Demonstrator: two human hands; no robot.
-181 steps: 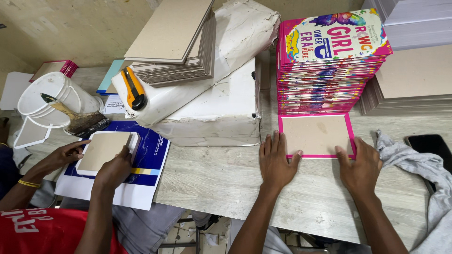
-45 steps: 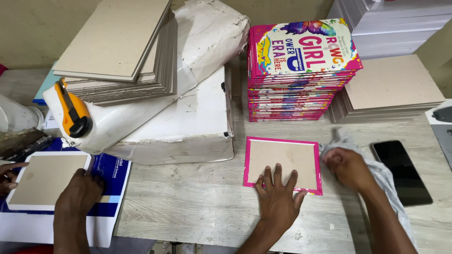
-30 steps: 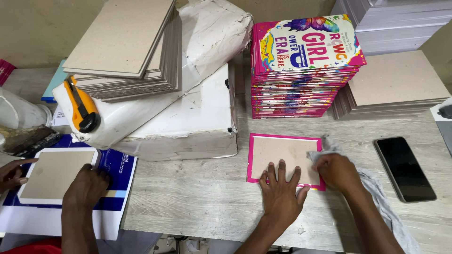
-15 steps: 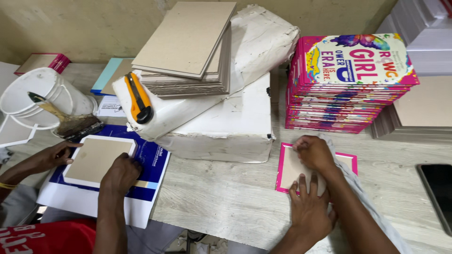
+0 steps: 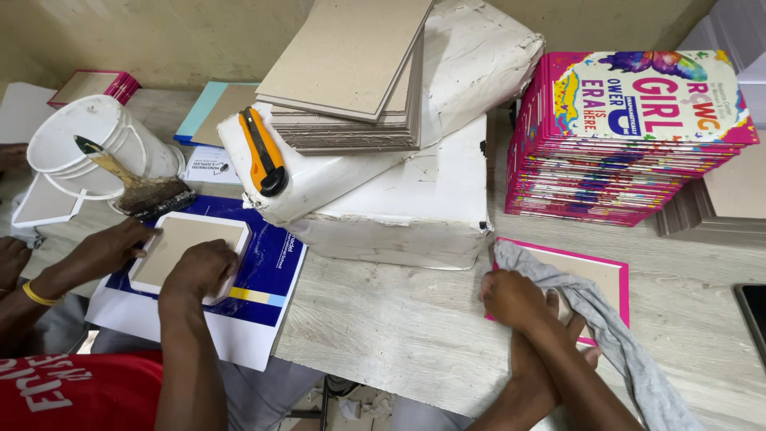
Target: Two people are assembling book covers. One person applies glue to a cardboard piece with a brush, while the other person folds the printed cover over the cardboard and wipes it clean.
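The pale wood-grain table (image 5: 415, 335) carries two large bundles wrapped in white paper (image 5: 399, 199). A stack of grey cardboard sheets (image 5: 351, 72) and an orange utility knife (image 5: 263, 152) rest on them. To the right stands a tall stack of bright pink printed book covers (image 5: 622, 160).

In front of that stack lies the flat pink-bordered cover with a grey board glued in its middle (image 5: 610, 275), at the near right of the table. This is where the change shows. A second ago the right hand (image 5: 511, 299) was rubbing near the cover's right side. It has now crossed over the other arm to the cover's left edge. Its grip is clenched on the long grey cloth (image 5: 614, 327), which trails back across the board and off toward the person. So the rubbing has run the whole width of the cover, right to left.

The left hand (image 5: 568, 326) is largely hidden beneath that forearm. The fingers that show lie spread and flat on the cover, grasping nothing, and pin it down as they did a moment ago.

At the far left a co-worker's hand (image 5: 199, 271) presses a smaller grey board on white paper (image 5: 187, 243) over a blue sheet. A white bucket (image 5: 88, 144) with a glue brush (image 5: 136, 187) stands nearby.
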